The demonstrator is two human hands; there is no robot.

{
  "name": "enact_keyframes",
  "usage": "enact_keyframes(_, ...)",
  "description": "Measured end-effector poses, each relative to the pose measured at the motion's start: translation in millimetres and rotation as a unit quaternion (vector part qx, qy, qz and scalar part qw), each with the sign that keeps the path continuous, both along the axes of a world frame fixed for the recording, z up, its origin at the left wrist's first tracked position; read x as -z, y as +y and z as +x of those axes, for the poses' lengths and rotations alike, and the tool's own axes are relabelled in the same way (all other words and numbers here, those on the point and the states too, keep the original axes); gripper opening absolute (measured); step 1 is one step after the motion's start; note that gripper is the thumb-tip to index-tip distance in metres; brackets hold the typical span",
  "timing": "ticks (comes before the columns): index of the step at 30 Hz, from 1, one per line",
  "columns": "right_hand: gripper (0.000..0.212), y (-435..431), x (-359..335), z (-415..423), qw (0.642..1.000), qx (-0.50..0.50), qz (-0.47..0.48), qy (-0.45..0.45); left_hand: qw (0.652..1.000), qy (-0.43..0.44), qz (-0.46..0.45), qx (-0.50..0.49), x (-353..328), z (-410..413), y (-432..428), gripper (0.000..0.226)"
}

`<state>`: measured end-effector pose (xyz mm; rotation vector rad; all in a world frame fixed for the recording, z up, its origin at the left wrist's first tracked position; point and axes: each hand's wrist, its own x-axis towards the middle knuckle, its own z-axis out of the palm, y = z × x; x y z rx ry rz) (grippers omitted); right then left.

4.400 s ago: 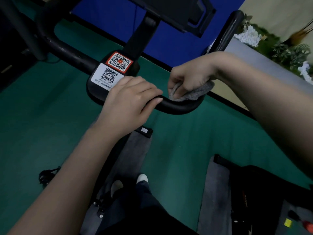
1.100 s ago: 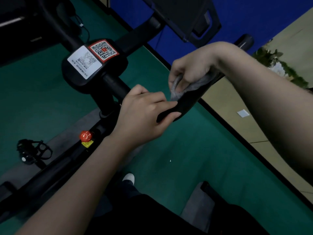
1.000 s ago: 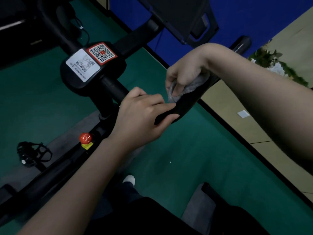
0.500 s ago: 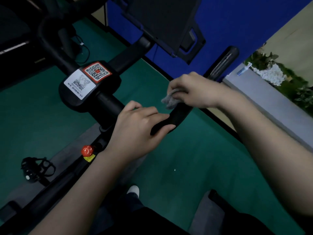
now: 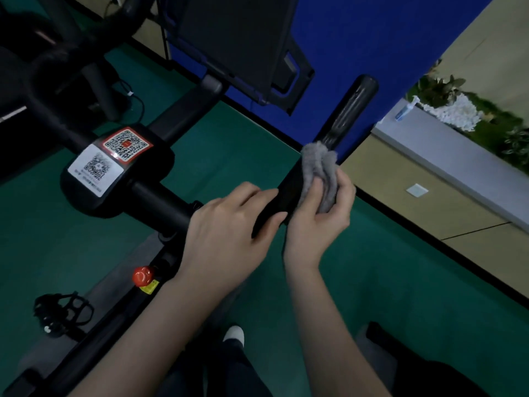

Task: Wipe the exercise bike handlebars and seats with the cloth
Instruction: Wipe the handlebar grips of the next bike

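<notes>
One grey cloth, fluffy and bunched into soft folds, sits wrapped over the black handlebar, a smooth rounded bar that runs up and to the far right. The right hand holds the cloth from the near side, with the thumb and curled fingers pinching it against the bar. The left hand is just beside it on the left and grips the same bar, fingers curled over the top and thumb underneath.

To the left, the glossy black hub carries two square QR stickers, one red and one white. Nearer lie one round red knob and one caged black pedal. A flat dark screen stands at the far side above the green floor.
</notes>
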<state>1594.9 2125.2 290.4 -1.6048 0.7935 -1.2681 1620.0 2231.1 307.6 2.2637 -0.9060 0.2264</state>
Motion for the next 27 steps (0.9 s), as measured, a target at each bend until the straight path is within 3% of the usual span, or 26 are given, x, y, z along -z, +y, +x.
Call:
enact_keyframes(3, 0.020, 0.9, -6.8, 7.8, 0.993, 0.045, 0.106, -0.027, 1.000, 0.002, -0.013, 0.003, 2.6, -0.4, 0.8, 0.032)
enact_keyframes(6, 0.022, 19.9, 0.1, -4.6, 0.976, 0.026, 0.213, -0.043, 1.000, 0.008, -0.012, 0.002, 2.3, -0.7, 0.0, 0.032)
enact_keyframes(12, 0.022, 10.2, 1.3, 3.5, 0.880, -0.015, 0.469, -0.076, 1.000, 0.000, -0.012, 0.001, 3.0, -0.8, 0.7, 0.032)
enact_keyframes(19, 0.023, 9.3, 1.2, -9.1, 0.827, -0.111, 0.542, -0.097, 1.000, -0.014, -0.015, -0.002, 3.2, -0.8, 0.5, 0.029)
enact_keyframes(24, 0.033, -19.0, -8.5, 0.3, 0.815, -0.141, 0.552, -0.102, 1.000, 0.015, -0.014, 0.007, -1.4, -0.8, 0.1, 0.032)
enact_keyframes(27, 0.027, -17.9, -8.8, -3.1, 0.820, -0.167, 0.538, -0.096, 0.999, 0.033, -0.015, -0.003, -5.3, 0.2, -3.8, 0.032)
